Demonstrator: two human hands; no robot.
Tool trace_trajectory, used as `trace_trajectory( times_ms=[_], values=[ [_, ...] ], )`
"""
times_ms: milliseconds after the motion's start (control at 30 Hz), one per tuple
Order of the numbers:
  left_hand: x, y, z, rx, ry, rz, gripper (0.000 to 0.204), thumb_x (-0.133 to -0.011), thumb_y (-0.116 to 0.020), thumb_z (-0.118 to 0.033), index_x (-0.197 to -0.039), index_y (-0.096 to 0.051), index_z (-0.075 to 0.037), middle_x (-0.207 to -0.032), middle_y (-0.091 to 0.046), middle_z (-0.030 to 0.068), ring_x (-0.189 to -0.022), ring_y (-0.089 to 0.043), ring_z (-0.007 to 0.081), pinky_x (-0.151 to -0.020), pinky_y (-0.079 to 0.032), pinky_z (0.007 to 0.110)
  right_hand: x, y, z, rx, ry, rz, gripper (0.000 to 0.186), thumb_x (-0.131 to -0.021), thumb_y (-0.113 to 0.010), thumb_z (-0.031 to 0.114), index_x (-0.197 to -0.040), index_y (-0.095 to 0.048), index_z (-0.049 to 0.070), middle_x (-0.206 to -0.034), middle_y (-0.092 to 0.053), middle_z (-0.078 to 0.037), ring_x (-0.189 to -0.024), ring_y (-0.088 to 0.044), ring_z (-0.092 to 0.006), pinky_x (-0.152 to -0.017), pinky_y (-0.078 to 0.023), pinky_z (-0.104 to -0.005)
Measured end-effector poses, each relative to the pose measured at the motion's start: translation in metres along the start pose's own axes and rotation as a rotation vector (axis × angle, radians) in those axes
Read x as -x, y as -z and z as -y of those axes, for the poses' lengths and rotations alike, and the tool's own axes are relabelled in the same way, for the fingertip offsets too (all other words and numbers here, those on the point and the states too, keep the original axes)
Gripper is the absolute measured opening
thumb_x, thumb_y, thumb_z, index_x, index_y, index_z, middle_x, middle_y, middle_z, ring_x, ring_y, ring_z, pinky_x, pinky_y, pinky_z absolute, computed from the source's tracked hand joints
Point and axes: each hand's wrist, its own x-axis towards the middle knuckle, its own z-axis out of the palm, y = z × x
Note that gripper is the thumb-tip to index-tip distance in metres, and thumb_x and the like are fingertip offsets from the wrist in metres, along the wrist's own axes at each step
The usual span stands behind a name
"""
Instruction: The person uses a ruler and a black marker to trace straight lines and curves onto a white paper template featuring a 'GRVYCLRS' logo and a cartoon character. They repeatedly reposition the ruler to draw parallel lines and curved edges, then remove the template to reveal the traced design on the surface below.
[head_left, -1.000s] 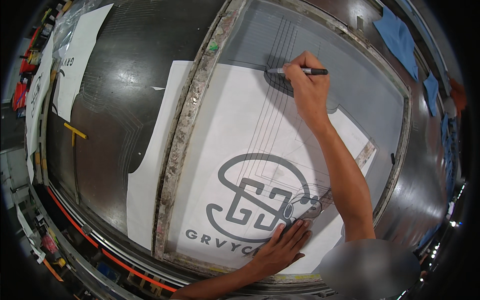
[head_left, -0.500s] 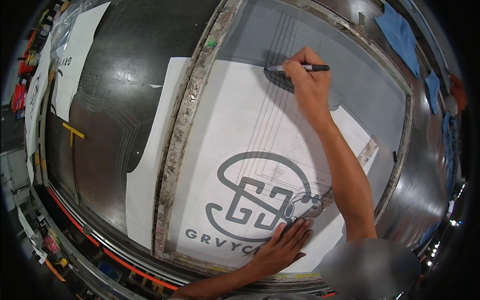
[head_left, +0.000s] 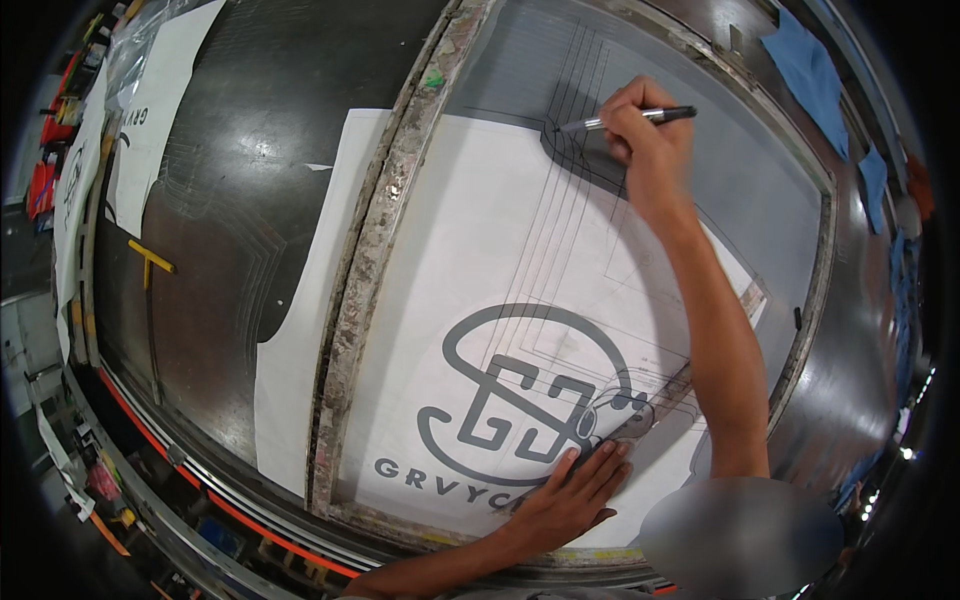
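My right hand (head_left: pixel 652 140) is closed around a marker pen (head_left: pixel 676 114) with a silver barrel and dark end. The pen's tip is at the top of the curved neckline edge of a white paper pattern (head_left: pixel 480 220), seen through the grey mesh of a screen (head_left: pixel 760 170). Thin dark lines run across the mesh. My left hand (head_left: pixel 572 503) lies flat on the mesh, fingers outstretched, over the lower part of a large grey printed emblem (head_left: pixel 500 385). A worn, stained frame (head_left: pixel 365 270) surrounds the mesh.
Left of the frame, a dark tabletop (head_left: pixel 260 120) carries drawn outlines, a yellow T-shaped piece (head_left: pixel 152 257) and another white sheet (head_left: pixel 175 110). Blue cloth pieces (head_left: pixel 808 75) lie at the far right. An orange-red rail (head_left: pixel 225 515) runs along the near edge.
My right hand and the marker pen have moved a little to the right and away from me, around the neckline curve. My left hand stays flat in place. The view has shifted slightly.
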Motion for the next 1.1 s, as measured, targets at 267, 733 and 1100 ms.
trace_trajectory(
  times_ms=[267,733,1100],
  values=[
    [0.000,-0.004,-0.003,0.042,0.033,-0.039,0.062,-0.103,-0.047,-0.048,-0.150,-0.048,-0.008,-0.163,-0.036,0.0129,-0.152,-0.032,0.0245,-0.123,-0.017,0.052,-0.020,0.011,-0.005,0.082,0.032,0.306,0.010,-0.082,-0.061,0.003,-0.074,-0.055,0.006,-0.072,-0.057,-0.003,-0.061,-0.041,-0.0061,-0.052,-0.028,-0.0242],
    [-0.002,-0.004,-0.005,-0.092,0.027,-0.005,0.061,-0.101,-0.050,-0.055,-0.148,-0.053,-0.016,-0.159,-0.044,0.0082,-0.149,-0.038,0.0234,-0.123,-0.010,0.058,-0.016,0.006,-0.003,0.152,0.030,0.227,0.018,-0.078,-0.065,0.010,-0.066,-0.052,0.006,-0.059,-0.052,0.000,-0.059,-0.048,-0.0083,-0.054,-0.037,-0.0277],
    [-0.002,-0.004,-0.005,-0.076,0.033,-0.008,0.060,-0.101,-0.050,-0.055,-0.146,-0.054,-0.016,-0.158,-0.045,0.0076,-0.148,-0.038,0.0234,-0.123,-0.011,0.057,-0.016,0.006,0.000,0.153,0.032,0.257,0.020,-0.076,-0.065,0.011,-0.065,-0.049,0.007,-0.058,-0.049,0.001,-0.058,-0.046,-0.0079,-0.054,-0.036,-0.0275]
  ],
)
